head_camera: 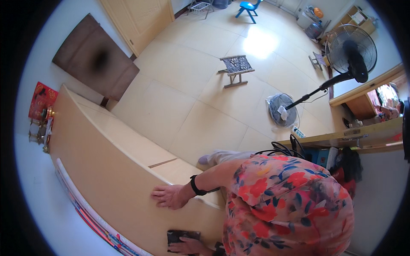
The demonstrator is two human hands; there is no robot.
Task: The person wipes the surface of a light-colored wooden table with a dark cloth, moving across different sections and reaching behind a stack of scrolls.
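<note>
My right hand [170,196], with a black band at the wrist, rests palm down on the light wood-coloured top of a long cabinet [128,192], holding nothing. Nearer the bottom edge, my left hand [187,246] lies flat across a dark cloth or pad [182,236] on the same surface, its thumb apart from the fingers. Part of that dark item is hidden under the palm. My floral shirt [288,204] fills the lower right. Rolled or stacked sheets [96,220] lean along the wall side of the cabinet. Small ornaments [41,131] and a red decorated item [41,100] stand at its far end.
A folding stool [237,65] stands on the tiled floor. Farther right is a standing fan [350,49] on a plastic-wrapped base. Black cables [285,148] loop beside my body near a wooden ledge [352,134]. A blue chair [248,9] is farther off.
</note>
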